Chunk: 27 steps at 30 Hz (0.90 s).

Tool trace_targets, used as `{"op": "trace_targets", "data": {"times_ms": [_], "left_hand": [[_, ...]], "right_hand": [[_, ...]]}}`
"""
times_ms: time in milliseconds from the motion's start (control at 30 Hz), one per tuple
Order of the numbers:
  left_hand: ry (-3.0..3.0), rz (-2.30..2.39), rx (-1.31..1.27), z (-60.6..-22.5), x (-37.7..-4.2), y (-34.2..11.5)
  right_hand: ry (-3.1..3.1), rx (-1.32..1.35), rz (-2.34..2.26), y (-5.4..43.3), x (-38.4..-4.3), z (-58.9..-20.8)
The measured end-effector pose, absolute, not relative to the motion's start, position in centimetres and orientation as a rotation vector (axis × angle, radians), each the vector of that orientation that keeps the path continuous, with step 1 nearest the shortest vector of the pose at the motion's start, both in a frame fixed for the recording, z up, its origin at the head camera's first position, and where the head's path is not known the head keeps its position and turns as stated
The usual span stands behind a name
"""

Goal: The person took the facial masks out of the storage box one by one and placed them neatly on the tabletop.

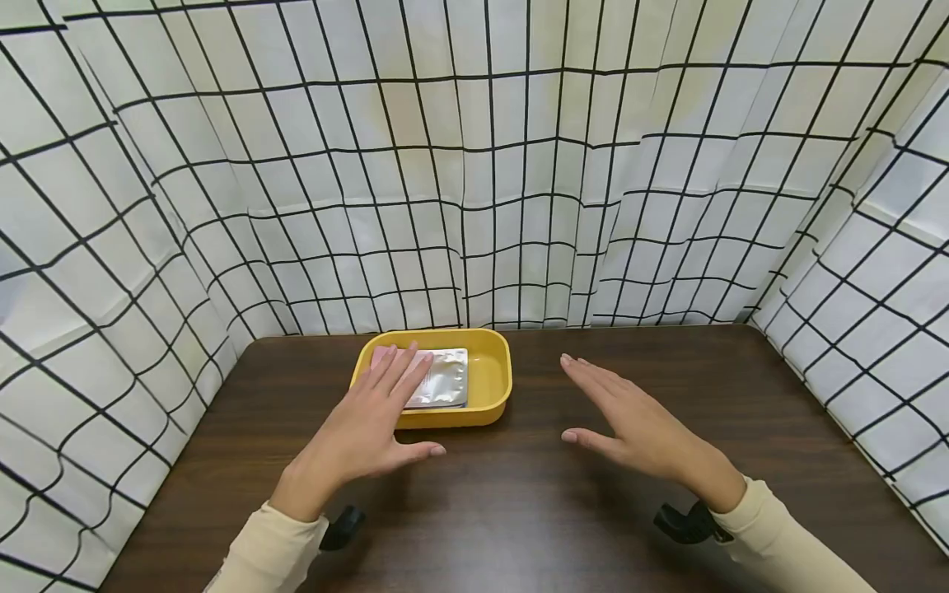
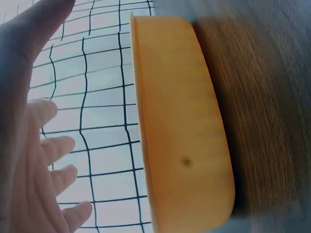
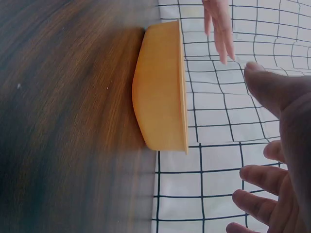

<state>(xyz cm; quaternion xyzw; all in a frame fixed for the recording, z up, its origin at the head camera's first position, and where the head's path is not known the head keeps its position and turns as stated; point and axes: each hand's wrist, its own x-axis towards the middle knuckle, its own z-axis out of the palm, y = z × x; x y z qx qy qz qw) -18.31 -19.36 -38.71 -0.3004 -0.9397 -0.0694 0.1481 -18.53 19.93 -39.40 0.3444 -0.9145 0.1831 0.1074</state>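
A yellow tray (image 1: 489, 379) stands toward the back of the dark wooden table. Inside it lie a silver foil packet (image 1: 449, 379) and, at its left, something pink (image 1: 380, 355), partly covered from view by my left hand. That left hand (image 1: 363, 428) hovers over the tray's left front side, fingers straight and thumb out to the right, holding nothing. To the right of the tray my right hand (image 1: 638, 424) is held above the table, fingers extended and thumb apart, also holding nothing. Both wrist views show the tray's outer wall (image 2: 182, 121) with the hands raised beside it.
The table (image 1: 504, 511) spans the area beneath both hands. White curtains (image 1: 519, 181) with a black grid surround its back and sides. A black wrist device (image 1: 343, 528) sits under the left wrist and another (image 1: 685, 524) under the right.
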Motion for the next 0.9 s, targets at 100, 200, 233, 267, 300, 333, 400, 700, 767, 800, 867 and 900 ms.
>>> {"op": "trace_targets", "data": {"times_ms": [100, 200, 233, 267, 300, 333, 400, 700, 767, 800, 867, 900], "left_hand": [[-2.702, -0.283, -0.872, -38.7, -18.7, -19.9], [-2.723, -0.391, -0.838, -38.7, -19.0, -20.3], [-2.725, -0.426, -0.824, -38.7, -19.1, -20.5], [-2.722, -0.462, -0.813, -38.6, -19.2, -20.6], [-2.724, -0.493, -0.799, -38.6, -19.2, -20.8], [-2.723, -0.517, -0.785, -38.6, -19.4, -21.0], [-2.715, -0.569, -0.758, -38.7, -19.6, -21.4], [-2.664, -0.763, -0.643, -39.1, -20.3, -22.7], [-2.666, -0.825, -0.599, -39.2, -20.4, -23.1], [-2.669, -0.857, -0.57, -39.3, -20.4, -23.3], [-2.686, -0.923, -0.504, -39.5, -20.5, -23.7], [-2.692, -0.96, -0.468, -39.6, -20.5, -23.9]], "right_hand": [[-2.7, 0.988, 0.643, 19.9, -18.5, -39.3], [-2.701, 0.955, 0.721, 19.9, -18.6, -39.2], [-2.693, 0.952, 0.744, 19.9, -18.7, -39.1], [-2.681, 0.957, 0.766, 19.9, -18.8, -39.1], [-2.67, 0.966, 0.788, 19.9, -18.9, -39.1], [-2.656, 0.982, 0.816, 19.9, -19.1, -39.2], [-2.625, 1.027, 0.894, 19.9, -19.4, -39.3], [-2.58, 1.121, 1.247, 20.0, -20.4, -39.5], [-2.594, 1.114, 1.286, 20.0, -20.4, -39.4], [-2.602, 1.113, 1.301, 20.0, -20.4, -39.4], [-2.612, 1.112, 1.325, 20.0, -20.5, -39.5], [-2.616, 1.114, 1.336, 20.0, -20.5, -39.5]]}}
